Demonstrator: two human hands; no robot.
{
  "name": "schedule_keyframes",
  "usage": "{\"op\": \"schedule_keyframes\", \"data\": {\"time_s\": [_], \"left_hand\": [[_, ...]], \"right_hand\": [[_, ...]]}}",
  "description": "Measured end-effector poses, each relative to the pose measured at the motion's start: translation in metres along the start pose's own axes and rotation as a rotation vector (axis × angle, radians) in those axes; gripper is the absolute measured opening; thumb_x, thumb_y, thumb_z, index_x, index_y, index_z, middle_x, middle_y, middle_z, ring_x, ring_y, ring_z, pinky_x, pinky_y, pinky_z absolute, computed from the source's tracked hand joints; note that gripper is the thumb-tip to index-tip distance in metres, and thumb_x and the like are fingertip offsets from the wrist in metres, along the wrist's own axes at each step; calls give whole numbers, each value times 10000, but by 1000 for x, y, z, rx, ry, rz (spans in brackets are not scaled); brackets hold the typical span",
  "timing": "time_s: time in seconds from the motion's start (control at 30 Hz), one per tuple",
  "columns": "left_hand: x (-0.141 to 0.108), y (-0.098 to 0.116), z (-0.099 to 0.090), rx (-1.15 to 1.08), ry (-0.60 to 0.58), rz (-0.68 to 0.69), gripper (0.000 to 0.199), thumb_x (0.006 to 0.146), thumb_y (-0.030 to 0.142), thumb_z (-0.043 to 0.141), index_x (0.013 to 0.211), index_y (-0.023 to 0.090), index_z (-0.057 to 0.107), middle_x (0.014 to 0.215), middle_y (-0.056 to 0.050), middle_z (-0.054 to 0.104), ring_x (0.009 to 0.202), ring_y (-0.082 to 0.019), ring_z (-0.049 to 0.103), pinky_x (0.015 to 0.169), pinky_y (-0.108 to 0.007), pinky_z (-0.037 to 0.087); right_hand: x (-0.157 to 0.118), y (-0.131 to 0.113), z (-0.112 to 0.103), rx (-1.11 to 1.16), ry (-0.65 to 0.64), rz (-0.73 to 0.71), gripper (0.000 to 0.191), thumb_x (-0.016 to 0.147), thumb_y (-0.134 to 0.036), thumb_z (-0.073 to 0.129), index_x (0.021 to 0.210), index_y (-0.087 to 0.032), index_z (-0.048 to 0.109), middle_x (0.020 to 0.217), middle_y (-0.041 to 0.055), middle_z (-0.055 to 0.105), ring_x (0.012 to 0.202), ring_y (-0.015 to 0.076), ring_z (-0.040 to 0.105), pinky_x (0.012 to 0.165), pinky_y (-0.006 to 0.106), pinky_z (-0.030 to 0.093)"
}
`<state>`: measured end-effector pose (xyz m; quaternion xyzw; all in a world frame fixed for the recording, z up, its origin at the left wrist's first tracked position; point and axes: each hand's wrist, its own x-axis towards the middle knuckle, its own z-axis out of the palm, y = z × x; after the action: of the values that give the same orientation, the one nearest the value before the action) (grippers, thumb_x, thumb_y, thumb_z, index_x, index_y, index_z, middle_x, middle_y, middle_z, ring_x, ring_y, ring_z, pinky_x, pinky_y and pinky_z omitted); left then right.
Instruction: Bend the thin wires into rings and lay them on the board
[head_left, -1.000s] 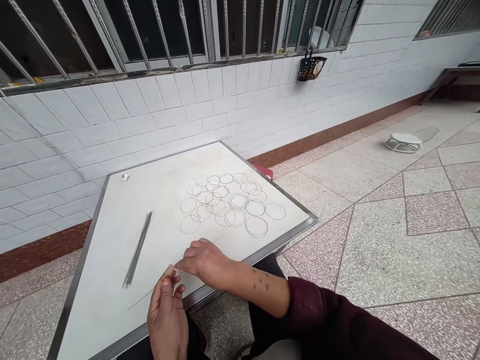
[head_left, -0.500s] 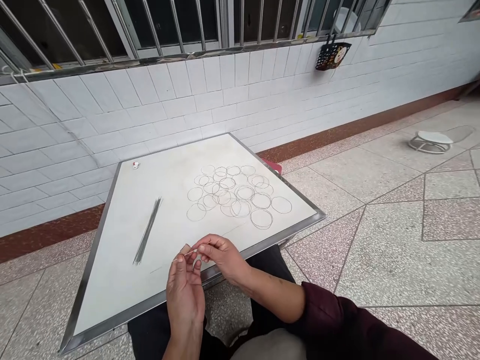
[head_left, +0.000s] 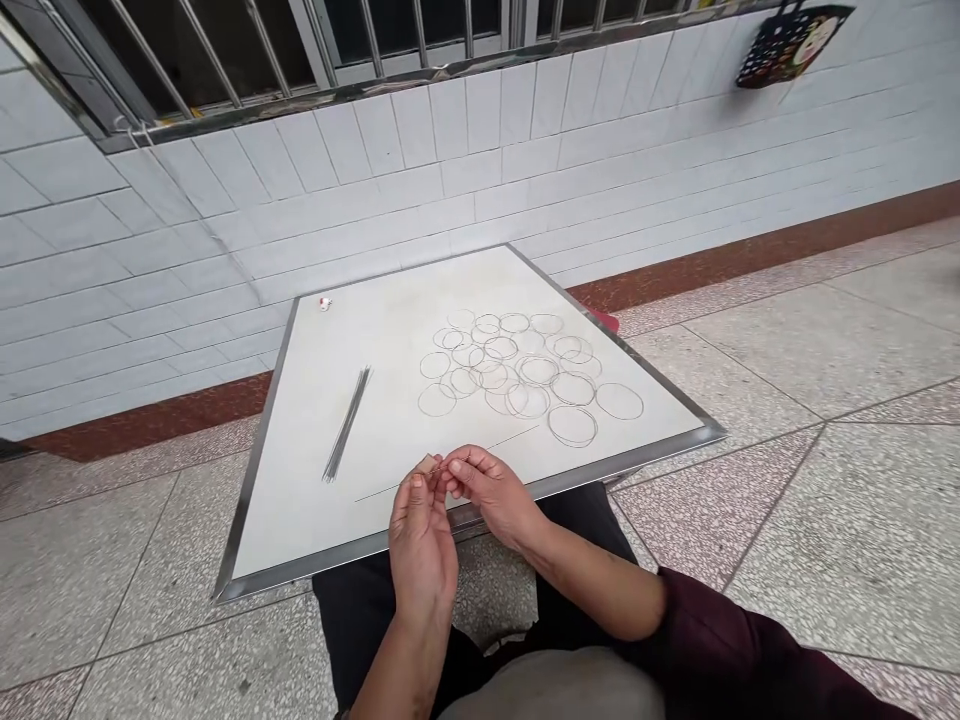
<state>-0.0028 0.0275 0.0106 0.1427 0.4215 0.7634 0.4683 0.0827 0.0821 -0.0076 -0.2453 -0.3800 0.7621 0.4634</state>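
A long thin wire [head_left: 517, 437] runs through the fingers of both hands over the near edge of the white table. My left hand [head_left: 422, 540] pinches it, palm turned up. Close beside it, my right hand [head_left: 491, 490] grips the same wire between thumb and fingers, the fingertips of the two hands nearly touching. Many thin wire rings [head_left: 572, 388] lie overlapping on the table beyond my right hand. To the left rests a bundle of straight wires [head_left: 346, 425].
The white table [head_left: 300, 520] has a metal rim and stands against a tiled wall. A small red and white object [head_left: 325, 304] lies near its far left corner. A dark patterned bag [head_left: 791, 45] hangs at the upper right. Something red [head_left: 604, 320] shows behind the table.
The view has swung left and down, so the table appears farther right. Both hands stay together on the wire, whose two ends now show more clearly on either side.
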Motion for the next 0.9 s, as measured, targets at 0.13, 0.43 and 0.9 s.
{"op": "schedule_keyframes", "data": {"time_s": [0.13,0.43,0.9], "left_hand": [[2,2,-1,-27,12,32,220,823,356,733,947,176,750,1046,-91,731,1008,-197,670,1013,-377,450],[1,4,4,9,-6,57,234,813,363,741,971,190,742,1080,-88,726,1044,-199,664,1025,-372,442],[8,10,4,-136,68,64,186,818,343,743,924,202,685,737,26,596,757,-125,619,983,-390,463]], "right_hand": [[-2,0,1,-23,15,7,231,828,-410,725,854,-184,683,794,8,650,737,132,562,734,284,447],[-2,-1,7,23,74,28,301,769,-453,766,808,-175,657,777,4,638,677,117,534,702,281,447],[-8,2,0,-136,19,-37,278,868,-485,654,860,-209,624,829,6,598,819,164,553,833,330,440]]}}
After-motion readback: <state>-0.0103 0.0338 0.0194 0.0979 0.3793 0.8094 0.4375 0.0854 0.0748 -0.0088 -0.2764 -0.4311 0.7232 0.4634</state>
